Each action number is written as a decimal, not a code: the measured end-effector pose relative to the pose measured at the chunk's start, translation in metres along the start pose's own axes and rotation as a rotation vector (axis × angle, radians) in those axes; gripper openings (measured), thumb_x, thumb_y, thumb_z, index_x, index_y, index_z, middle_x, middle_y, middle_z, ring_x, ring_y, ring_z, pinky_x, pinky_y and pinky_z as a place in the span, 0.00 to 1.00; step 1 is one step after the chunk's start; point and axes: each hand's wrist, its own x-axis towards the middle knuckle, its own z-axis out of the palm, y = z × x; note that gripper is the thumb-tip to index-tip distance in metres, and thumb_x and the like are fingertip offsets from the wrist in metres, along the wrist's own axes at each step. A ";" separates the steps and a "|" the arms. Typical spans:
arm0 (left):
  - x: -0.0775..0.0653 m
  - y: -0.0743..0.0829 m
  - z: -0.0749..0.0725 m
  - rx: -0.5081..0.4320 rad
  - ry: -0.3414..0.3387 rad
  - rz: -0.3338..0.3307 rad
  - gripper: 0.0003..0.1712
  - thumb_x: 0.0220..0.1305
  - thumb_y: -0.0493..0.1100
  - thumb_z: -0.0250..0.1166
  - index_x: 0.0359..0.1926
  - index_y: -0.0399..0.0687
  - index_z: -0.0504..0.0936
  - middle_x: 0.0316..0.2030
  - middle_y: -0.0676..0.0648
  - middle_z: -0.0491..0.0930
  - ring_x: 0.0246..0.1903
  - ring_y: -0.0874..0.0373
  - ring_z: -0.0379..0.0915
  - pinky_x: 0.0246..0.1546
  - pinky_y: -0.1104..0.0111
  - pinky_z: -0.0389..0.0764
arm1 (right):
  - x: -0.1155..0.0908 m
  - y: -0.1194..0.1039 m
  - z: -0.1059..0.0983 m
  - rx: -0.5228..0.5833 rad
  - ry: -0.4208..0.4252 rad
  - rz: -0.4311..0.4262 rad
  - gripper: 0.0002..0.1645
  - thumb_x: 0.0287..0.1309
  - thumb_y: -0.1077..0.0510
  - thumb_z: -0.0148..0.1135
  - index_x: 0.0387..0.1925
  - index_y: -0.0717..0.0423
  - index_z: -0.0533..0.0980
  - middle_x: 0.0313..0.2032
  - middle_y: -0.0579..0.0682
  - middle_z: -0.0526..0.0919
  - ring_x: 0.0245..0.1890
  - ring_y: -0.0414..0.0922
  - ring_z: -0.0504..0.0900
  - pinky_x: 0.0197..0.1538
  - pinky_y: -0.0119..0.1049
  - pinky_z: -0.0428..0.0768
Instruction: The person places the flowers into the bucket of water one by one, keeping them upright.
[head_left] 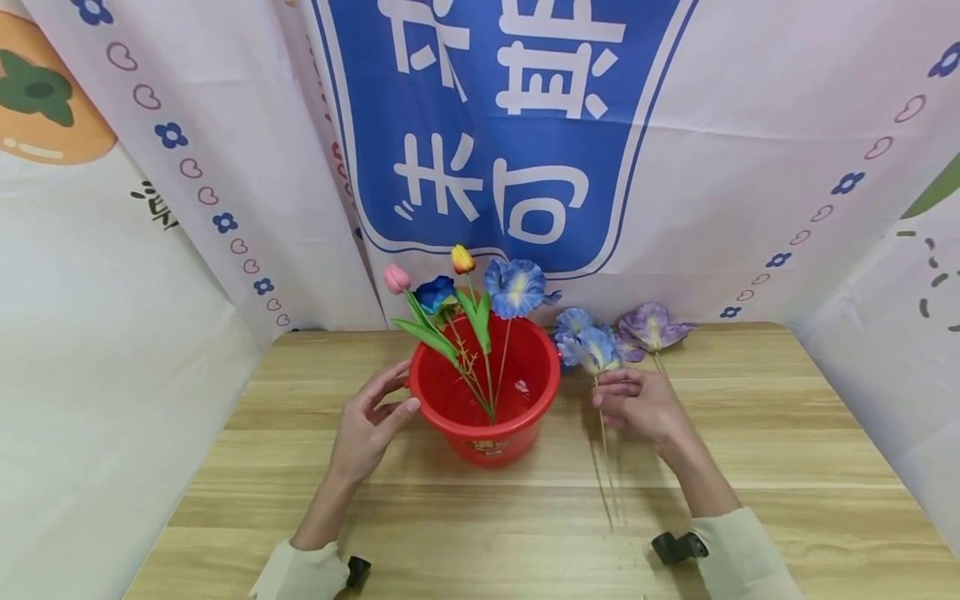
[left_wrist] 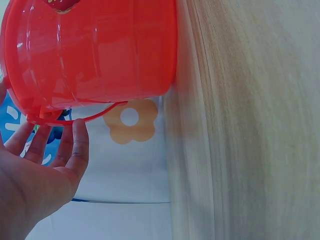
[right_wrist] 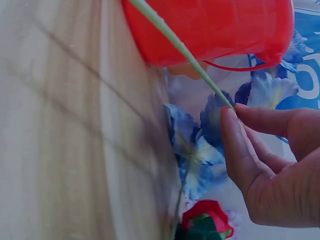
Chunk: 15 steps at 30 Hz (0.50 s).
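Note:
A red bucket [head_left: 517, 443] stands on the table holding several artificial flowers: a pink tulip [head_left: 397, 278], a dark blue flower [head_left: 435, 294], a yellow-red tulip [head_left: 462, 259] and a blue iris [head_left: 515, 287]. My left hand [head_left: 366, 429] touches the bucket's left side near the rim; in the left wrist view its fairly straight fingers rest against the thin red handle [left_wrist: 100, 114]. To the right of the bucket, my right hand [head_left: 643, 407] pinches the green stem [right_wrist: 182, 50] of a blue iris [head_left: 595, 348] just below the bloom. The stem's lower end hangs toward me.
Another blue iris [head_left: 573, 321] and a purple iris [head_left: 652, 327] lie at the table's back edge, right of the bucket. A red flower [right_wrist: 212, 212] shows low in the right wrist view. Printed cloth [head_left: 750, 133] hangs behind the wooden table [head_left: 285, 467].

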 end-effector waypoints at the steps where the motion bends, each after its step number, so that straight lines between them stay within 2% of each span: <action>1: 0.000 0.000 0.000 0.000 0.000 0.000 0.32 0.72 0.33 0.68 0.75 0.47 0.76 0.72 0.41 0.76 0.63 0.66 0.78 0.53 0.73 0.88 | -0.001 -0.001 -0.001 0.008 0.013 -0.011 0.29 0.66 0.66 0.71 0.65 0.70 0.75 0.44 0.48 0.92 0.44 0.43 0.92 0.47 0.38 0.92; 4: 0.000 0.000 0.000 -0.001 0.001 0.003 0.32 0.72 0.33 0.68 0.75 0.47 0.76 0.72 0.41 0.76 0.63 0.66 0.78 0.53 0.73 0.88 | -0.005 -0.006 -0.003 0.004 0.035 -0.061 0.30 0.66 0.66 0.71 0.66 0.71 0.73 0.45 0.46 0.91 0.45 0.41 0.91 0.48 0.39 0.92; 11: -0.001 0.000 0.000 -0.002 0.001 0.004 0.32 0.72 0.33 0.68 0.75 0.47 0.75 0.72 0.41 0.76 0.63 0.66 0.78 0.53 0.73 0.88 | -0.014 -0.019 -0.003 -0.022 0.126 -0.164 0.28 0.65 0.67 0.71 0.64 0.70 0.76 0.50 0.58 0.90 0.41 0.37 0.91 0.47 0.40 0.92; 15: -0.001 0.001 0.000 -0.005 0.001 -0.001 0.32 0.72 0.33 0.68 0.75 0.47 0.76 0.72 0.41 0.76 0.63 0.67 0.78 0.54 0.73 0.88 | -0.021 -0.027 -0.001 -0.026 0.170 -0.208 0.26 0.65 0.68 0.70 0.64 0.70 0.77 0.49 0.56 0.91 0.42 0.37 0.91 0.47 0.37 0.92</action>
